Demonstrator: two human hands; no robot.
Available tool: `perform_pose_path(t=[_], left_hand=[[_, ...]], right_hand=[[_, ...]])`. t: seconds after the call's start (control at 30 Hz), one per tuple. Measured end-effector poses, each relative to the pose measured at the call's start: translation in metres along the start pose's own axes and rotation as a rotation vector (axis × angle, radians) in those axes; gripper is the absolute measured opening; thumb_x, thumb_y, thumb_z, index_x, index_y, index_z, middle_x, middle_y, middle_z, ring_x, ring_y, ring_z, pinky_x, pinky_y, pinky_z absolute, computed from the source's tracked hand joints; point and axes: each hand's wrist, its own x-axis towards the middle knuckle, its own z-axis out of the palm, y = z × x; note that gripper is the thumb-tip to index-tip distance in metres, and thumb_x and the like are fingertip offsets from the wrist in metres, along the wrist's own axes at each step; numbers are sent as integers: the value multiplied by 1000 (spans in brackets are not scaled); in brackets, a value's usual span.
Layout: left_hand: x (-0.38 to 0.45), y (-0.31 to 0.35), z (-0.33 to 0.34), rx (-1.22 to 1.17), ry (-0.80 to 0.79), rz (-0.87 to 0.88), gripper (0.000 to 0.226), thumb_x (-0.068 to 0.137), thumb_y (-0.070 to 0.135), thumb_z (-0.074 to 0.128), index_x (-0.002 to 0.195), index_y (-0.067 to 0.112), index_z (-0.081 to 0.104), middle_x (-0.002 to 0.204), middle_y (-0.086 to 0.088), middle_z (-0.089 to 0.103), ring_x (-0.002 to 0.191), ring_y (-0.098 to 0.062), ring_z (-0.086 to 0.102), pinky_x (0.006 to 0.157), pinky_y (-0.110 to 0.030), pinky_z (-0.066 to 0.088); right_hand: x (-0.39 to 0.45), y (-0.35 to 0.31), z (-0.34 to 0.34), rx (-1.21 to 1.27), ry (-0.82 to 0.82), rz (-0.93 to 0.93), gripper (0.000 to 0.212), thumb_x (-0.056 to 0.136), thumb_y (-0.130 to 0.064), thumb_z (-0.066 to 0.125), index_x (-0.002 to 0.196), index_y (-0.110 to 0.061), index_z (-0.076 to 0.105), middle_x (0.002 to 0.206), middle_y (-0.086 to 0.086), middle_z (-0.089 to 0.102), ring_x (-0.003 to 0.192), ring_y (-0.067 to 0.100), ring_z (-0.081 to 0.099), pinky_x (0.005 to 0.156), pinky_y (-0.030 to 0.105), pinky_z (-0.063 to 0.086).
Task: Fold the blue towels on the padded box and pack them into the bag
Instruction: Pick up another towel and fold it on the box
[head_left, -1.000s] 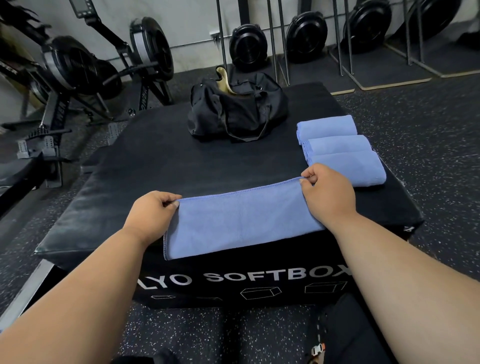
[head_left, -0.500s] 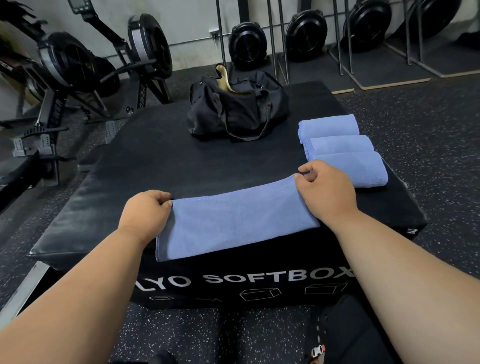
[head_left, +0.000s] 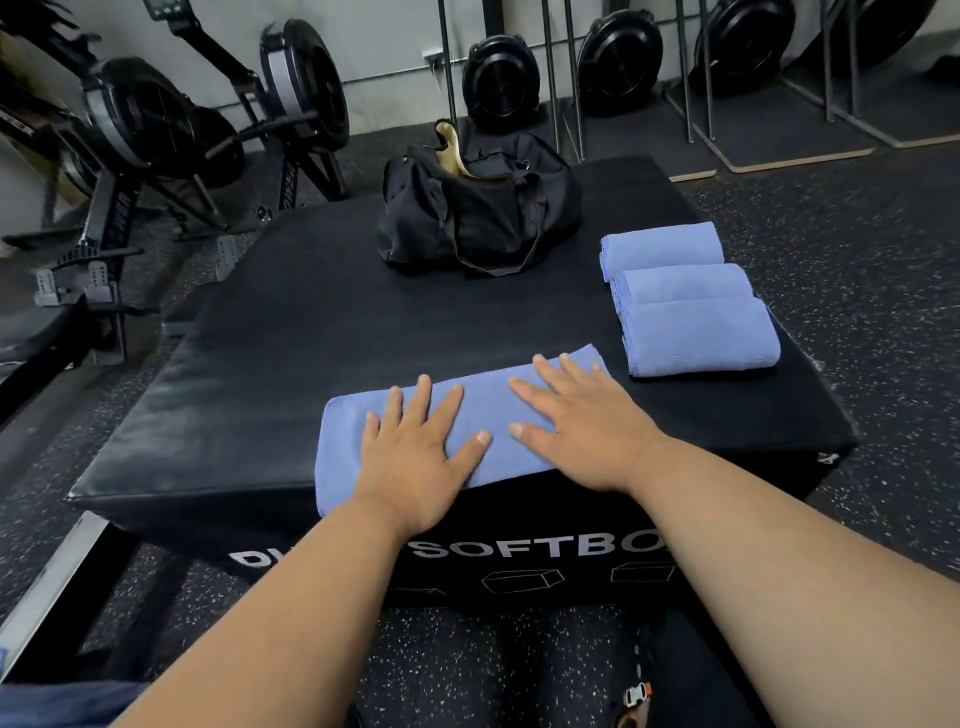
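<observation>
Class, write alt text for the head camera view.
Both hands, left hand and right hand, press flat on a folded blue towel at the padded box front edge. Three folded towels lie right; a black duffel bag sits behind.

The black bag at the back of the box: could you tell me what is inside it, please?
The bag is open at the top, showing only a tan lining. No towel shows inside; its dark sides hide the rest.
</observation>
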Motion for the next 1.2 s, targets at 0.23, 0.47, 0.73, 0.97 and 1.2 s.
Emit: perform_pose_path(t=[0.23, 0.47, 0.73, 0.97, 1.2], left_hand=[[-3, -35, -11, 55, -31, -144, 82, 94, 77, 12, 167, 43, -1, 177, 6, -10, 162, -30, -10, 129, -57, 2], [-3, -75, -20, -64, 11, -264, 78, 105, 65, 29, 170, 26, 9, 178, 2, 2, 163, -28, 0, 129, -56, 8], [-7, -96, -10, -100, 97, -248, 66, 111, 50, 28, 170, 24, 13, 177, 3, 8, 163, -29, 3, 130, -53, 8], [-7, -96, -1, -120, 198, -273, 63, 110, 47, 33, 168, 24, 22, 176, 2, 16, 162, -29, 9, 129, -54, 9], [-4, -88, -1, -226, 314, -301, 57, 104, 44, 45, 160, 34, 43, 171, -5, 31, 158, -27, 23, 126, -54, 15]], right_hand=[[4, 4, -2, -5, -6, 41, 72, 102, -75, 19, 166, -45, 6, 177, -4, -8, 163, 24, -10, 131, 49, -4], [-1, 13, -9, 86, 50, 131, 66, 107, -63, 30, 167, -41, 15, 177, 3, 1, 163, 28, -3, 132, 46, 5], [-2, 2, -15, 113, 420, 329, 52, 89, -38, 72, 138, -22, 61, 136, 9, 50, 109, 31, 53, 90, 41, 49], [-4, 4, -22, 149, 258, 514, 43, 91, -41, 60, 126, -18, 50, 103, 4, 48, 85, 30, 54, 67, 34, 39], [12, -6, -20, 200, 311, 393, 31, 88, -8, 52, 116, -22, 51, 99, -1, 54, 81, 28, 54, 64, 36, 38]])
